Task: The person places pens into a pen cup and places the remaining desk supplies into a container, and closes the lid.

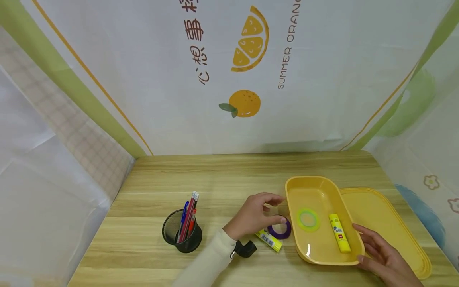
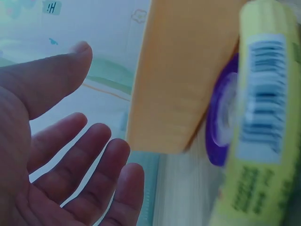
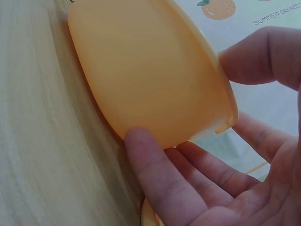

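My left hand (image 1: 252, 217), fingers spread and relaxed, hovers just left of the yellow box (image 1: 315, 195) with nothing in its grasp. Below it on the table lie a purple tape roll (image 1: 285, 234) and a yellow glue stick (image 1: 269, 240), partly covered by the hand. In the left wrist view that glue stick (image 2: 263, 108) looms close, overlapping the purple roll (image 2: 216, 127). My right hand (image 1: 383, 255) grips the box's near right corner, thumb at the rim and fingers against the outer wall (image 3: 150, 80). Inside the box are a green tape roll (image 1: 300, 220) and another glue stick (image 1: 339, 233).
A black mesh pen cup (image 1: 190, 241) with several pens and pencils stands to the left. The yellow lid (image 1: 391, 223) lies on the table right of the box, partly under it. A black strap piece (image 1: 246, 249) hangs by the left wrist. Printed cloth (image 1: 161, 99) encloses the table's back and sides.
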A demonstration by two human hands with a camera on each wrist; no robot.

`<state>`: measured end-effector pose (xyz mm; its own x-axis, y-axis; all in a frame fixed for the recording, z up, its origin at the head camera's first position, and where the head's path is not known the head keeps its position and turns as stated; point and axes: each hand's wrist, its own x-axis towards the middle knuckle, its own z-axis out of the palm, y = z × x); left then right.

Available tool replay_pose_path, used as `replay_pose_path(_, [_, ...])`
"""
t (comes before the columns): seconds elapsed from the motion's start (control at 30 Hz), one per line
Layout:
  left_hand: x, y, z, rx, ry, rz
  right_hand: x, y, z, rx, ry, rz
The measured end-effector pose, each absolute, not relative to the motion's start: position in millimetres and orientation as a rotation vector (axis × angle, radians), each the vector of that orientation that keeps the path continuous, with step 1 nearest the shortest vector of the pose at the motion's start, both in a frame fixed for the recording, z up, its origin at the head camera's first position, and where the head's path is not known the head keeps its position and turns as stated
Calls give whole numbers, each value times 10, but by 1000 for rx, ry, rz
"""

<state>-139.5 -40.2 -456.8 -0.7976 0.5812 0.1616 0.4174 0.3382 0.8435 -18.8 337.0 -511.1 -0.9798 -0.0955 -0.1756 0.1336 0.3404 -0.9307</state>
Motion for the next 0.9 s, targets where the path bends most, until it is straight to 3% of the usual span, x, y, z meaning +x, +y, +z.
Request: replay_pose_path(0.9, [-1298, -763, -4746, 914, 2501, 1013, -186, 3393, -5126, -16, 2376, -1739])
